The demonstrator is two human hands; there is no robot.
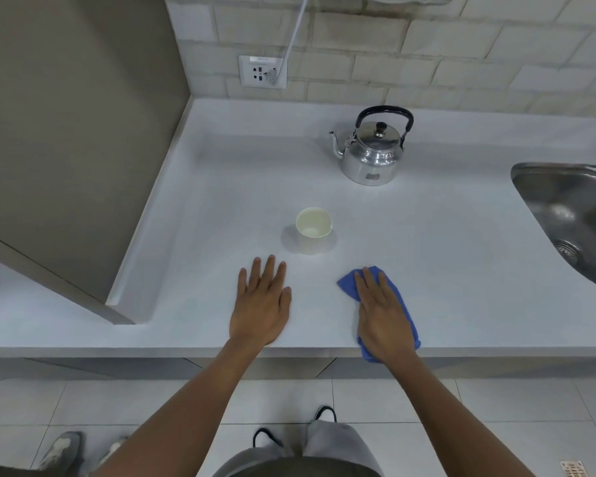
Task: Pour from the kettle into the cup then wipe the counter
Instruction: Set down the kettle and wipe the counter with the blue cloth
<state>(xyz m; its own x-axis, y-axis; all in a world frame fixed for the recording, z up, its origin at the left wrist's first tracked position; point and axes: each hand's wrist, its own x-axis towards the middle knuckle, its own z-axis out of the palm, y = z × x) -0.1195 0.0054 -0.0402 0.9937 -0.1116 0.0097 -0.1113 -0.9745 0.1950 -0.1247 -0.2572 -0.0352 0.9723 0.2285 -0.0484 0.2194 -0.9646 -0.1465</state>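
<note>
A shiny metal kettle [372, 153] with a black handle stands upright at the back of the white counter [444, 235], its spout pointing left. A pale paper cup [313, 232] stands in the middle, nearer to me. My left hand [260, 304] lies flat on the counter just below and left of the cup, fingers spread, holding nothing. My right hand [381, 311] presses flat on a blue cloth [348, 282] near the front edge. The cloth shows around the fingers and wrist; the hand covers most of it.
A steel sink [572, 215] is set into the counter at the right. A tall beige panel [66, 149] closes off the left side. A wall socket [262, 72] with a plugged-in cord sits on the tiled back wall. Another person's shoes [62, 449] show on the floor.
</note>
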